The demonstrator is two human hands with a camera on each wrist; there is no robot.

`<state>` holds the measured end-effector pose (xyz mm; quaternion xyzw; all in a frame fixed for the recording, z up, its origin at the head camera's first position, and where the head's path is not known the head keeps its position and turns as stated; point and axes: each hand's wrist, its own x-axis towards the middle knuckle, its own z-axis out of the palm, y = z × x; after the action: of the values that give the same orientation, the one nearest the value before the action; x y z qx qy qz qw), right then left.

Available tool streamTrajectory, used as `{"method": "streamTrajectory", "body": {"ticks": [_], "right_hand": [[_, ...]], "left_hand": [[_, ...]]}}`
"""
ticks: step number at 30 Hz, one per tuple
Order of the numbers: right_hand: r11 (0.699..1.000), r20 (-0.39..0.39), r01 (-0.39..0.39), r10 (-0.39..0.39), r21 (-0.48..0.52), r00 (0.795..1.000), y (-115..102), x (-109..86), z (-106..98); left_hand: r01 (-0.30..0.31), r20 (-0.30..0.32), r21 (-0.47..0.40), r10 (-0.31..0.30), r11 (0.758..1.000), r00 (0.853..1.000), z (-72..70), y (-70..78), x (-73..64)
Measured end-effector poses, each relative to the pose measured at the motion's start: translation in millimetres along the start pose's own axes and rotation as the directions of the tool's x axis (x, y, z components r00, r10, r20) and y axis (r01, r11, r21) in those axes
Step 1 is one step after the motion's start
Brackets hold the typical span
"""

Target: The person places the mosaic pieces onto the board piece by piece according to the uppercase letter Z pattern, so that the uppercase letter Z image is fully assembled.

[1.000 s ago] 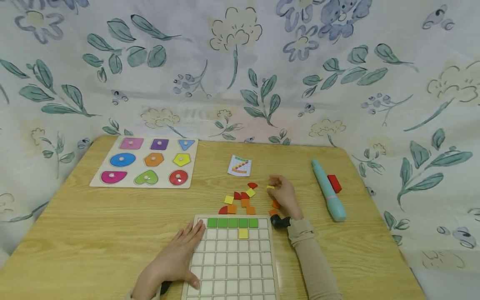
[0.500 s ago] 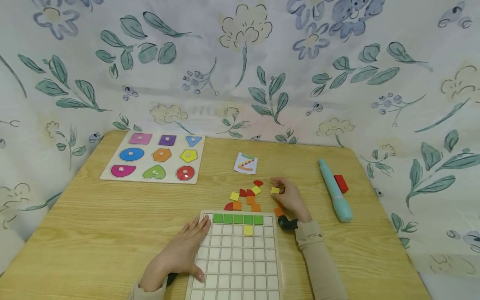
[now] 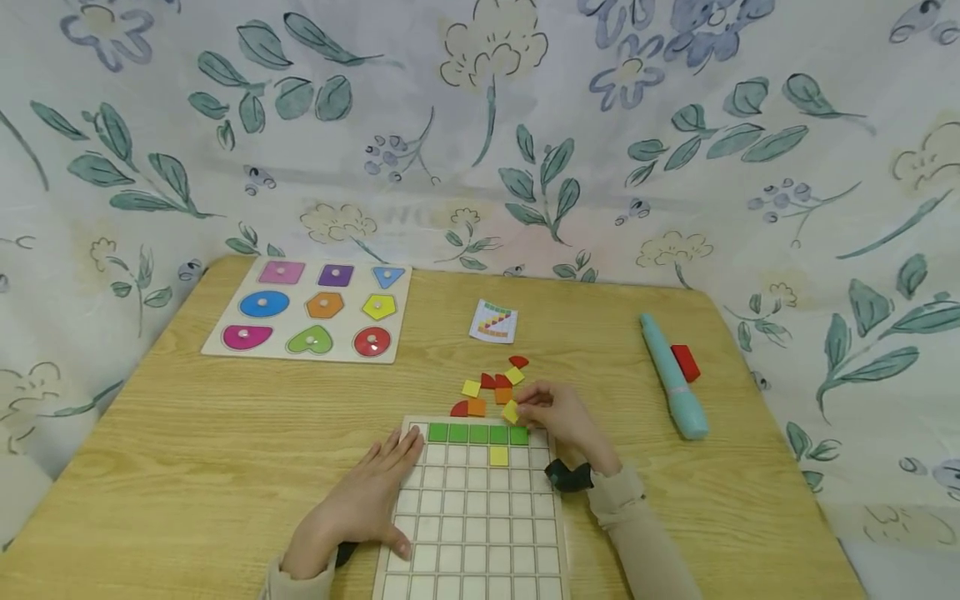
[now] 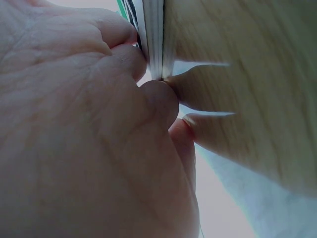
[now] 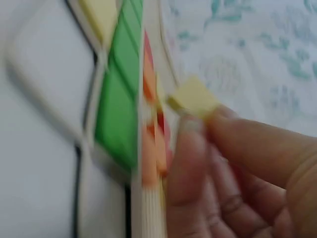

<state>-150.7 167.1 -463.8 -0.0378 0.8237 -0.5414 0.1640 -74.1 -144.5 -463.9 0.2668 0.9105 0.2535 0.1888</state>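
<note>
A pale wooden grid board [image 3: 454, 528] lies at the table's front. Along its far row sit several green square tiles [image 3: 479, 433], with one yellow tile [image 3: 498, 456] in the row below them. My left hand [image 3: 360, 504] rests flat on the board's left edge, fingers spread; in the left wrist view the fingertips meet the board's side. Between thumb and fingers my right hand [image 3: 561, 421] pinches another yellow square tile [image 5: 194, 97], held tilted over the board's far edge. Just beyond the board lie loose orange tiles [image 3: 477, 407], yellow tiles [image 3: 471, 389] and red quarter-circle tiles [image 3: 518, 362].
A printed pattern card [image 3: 493, 322] lies behind the loose tiles. At the back left is a knobbed shape puzzle [image 3: 345, 333]. A teal wand-shaped object [image 3: 672, 379] and a red block [image 3: 686, 362] lie to the right. Floral fabric [image 3: 420, 167] hangs behind the table.
My right hand has picked up the yellow tile from the right of the pile and brought it left and nearer, to the board's far edge. The left hand stays on the board.
</note>
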Motion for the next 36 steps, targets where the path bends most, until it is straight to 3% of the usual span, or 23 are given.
{"method": "streamTrajectory", "body": {"ticks": [6, 11, 17, 23, 26, 29, 32, 36], "right_hand": [[0.996, 0.193, 0.057, -0.041, -0.075, 0.98, -11, -16.0, 25], [0.975, 0.239, 0.141, -0.098, -0.17, 0.966, -17, -23.8, 43], [0.943, 0.23, 0.21, -0.151, -0.258, 0.961, -22, -29.1, 53], [0.937, 0.211, 0.22, -0.164, -0.272, 0.963, -23, -24.1, 49], [0.961, 0.146, 0.182, -0.153, -0.21, 0.977, -21, -13.4, 38], [0.987, 0.079, 0.138, -0.131, -0.087, 0.988, -16, 2.6, 23], [0.992, 0.034, 0.128, -0.127, -0.015, 0.991, -11, 19.5, 9], [0.992, 0.023, 0.124, -0.124, -0.009, 0.992, -3, 35.6, -2]], "left_hand": [[-0.009, -0.001, 0.012, 0.009, 1.0, 1.0, -2.5, 0.1, 2.1], [-0.003, -0.005, 0.008, 0.003, 1.0, 1.0, -4.8, 0.9, 2.8], [-0.007, -0.005, 0.006, 0.007, 1.0, 1.0, -6.2, 1.2, 3.7], [-0.013, -0.004, 0.011, 0.013, 1.0, 1.0, -7.6, 1.5, 4.1], [-0.01, 0.002, 0.013, 0.01, 1.0, 1.0, -8.5, 1.9, 3.1], [-0.003, 0.011, 0.012, 0.003, 1.0, 1.0, -8.3, 2.1, 1.5], [0.002, 0.013, 0.001, -0.002, 1.0, 1.0, -6.2, 1.3, 0.2], [0.007, 0.015, -0.01, -0.007, 1.0, 1.0, -0.9, -0.2, 0.6]]}}
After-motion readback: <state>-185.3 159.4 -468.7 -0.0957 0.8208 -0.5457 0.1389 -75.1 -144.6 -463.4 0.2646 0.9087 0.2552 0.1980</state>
